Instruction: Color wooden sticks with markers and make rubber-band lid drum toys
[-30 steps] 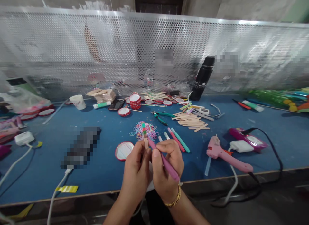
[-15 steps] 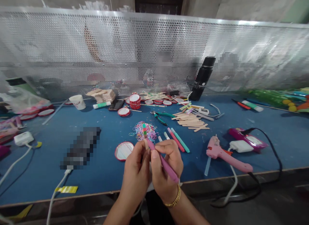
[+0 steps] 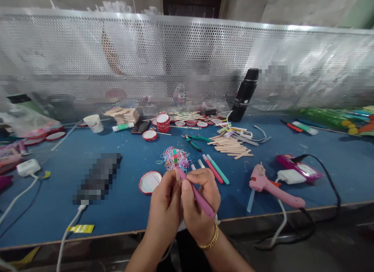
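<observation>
Between its thumb and fingers, my left hand (image 3: 165,202) pinches a wooden craft stick (image 3: 175,158) whose upper end carries green and red bands. My right hand (image 3: 201,200) grips a pink-purple marker (image 3: 203,202) like a pen, its tip against or very close to the stick. Behind the stick lies a pile of small colourful rubber bands (image 3: 166,157). A round red-rimmed lid (image 3: 150,182) rests left of my hands. To the right are a red marker (image 3: 212,168) and a teal marker (image 3: 218,170), with paler pens partly hidden by my fingers.
Loose craft sticks (image 3: 230,145) and green-handled pliers (image 3: 194,141) lie beyond the markers. A pink glue gun (image 3: 271,190) with cables sits at right. A phone (image 3: 99,178) on a cable lies left. A black bottle (image 3: 245,94) stands before the perforated metal screen (image 3: 140,61).
My right hand and the marker have shifted very slightly to the left. The left hand and stick look almost unmoved.
</observation>
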